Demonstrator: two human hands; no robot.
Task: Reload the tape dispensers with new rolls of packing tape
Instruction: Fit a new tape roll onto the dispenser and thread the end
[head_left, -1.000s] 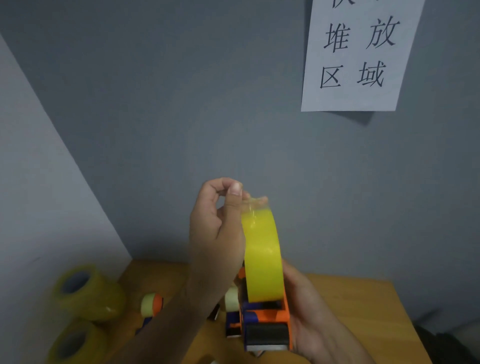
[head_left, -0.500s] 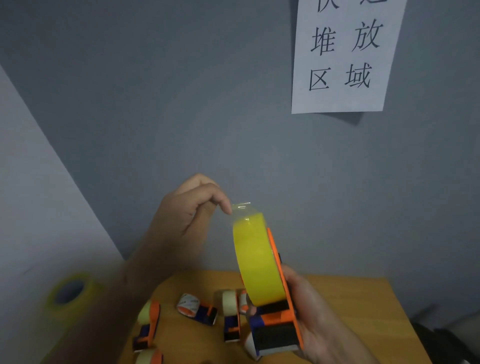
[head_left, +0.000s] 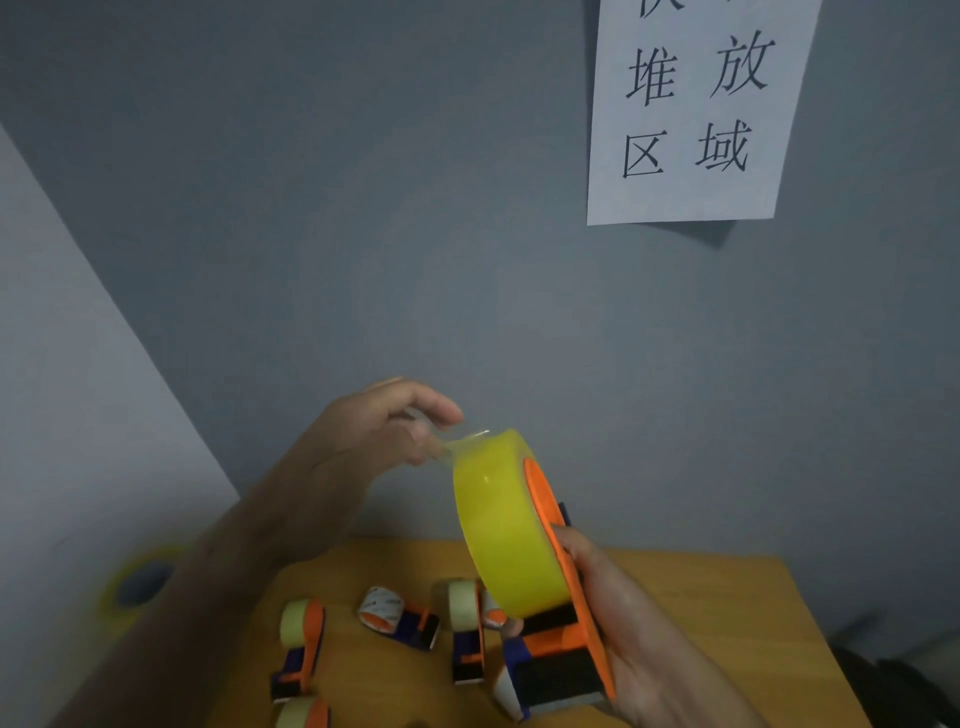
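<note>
My right hand (head_left: 639, 639) grips an orange tape dispenser (head_left: 566, 618) from its right side and holds it upright above the table. A full yellow roll of packing tape (head_left: 501, 519) is mounted on it. My left hand (head_left: 374, 441) is at the top left of the roll and pinches the clear loose end of the tape (head_left: 457, 444) between thumb and fingers, peeled a short way off the roll.
Several small orange-and-blue dispensers with nearly used-up cores (head_left: 301, 644) (head_left: 400, 616) (head_left: 467, 629) lie on the wooden table (head_left: 727, 597). A yellow tape roll (head_left: 137, 584) sits at the left, blurred behind my forearm. A paper sign (head_left: 696, 109) hangs on the grey wall.
My left hand moved from the roll's top to its left and now pinches the tape end, drawing it leftward. The dispenser has tilted so its orange side plate shows.
</note>
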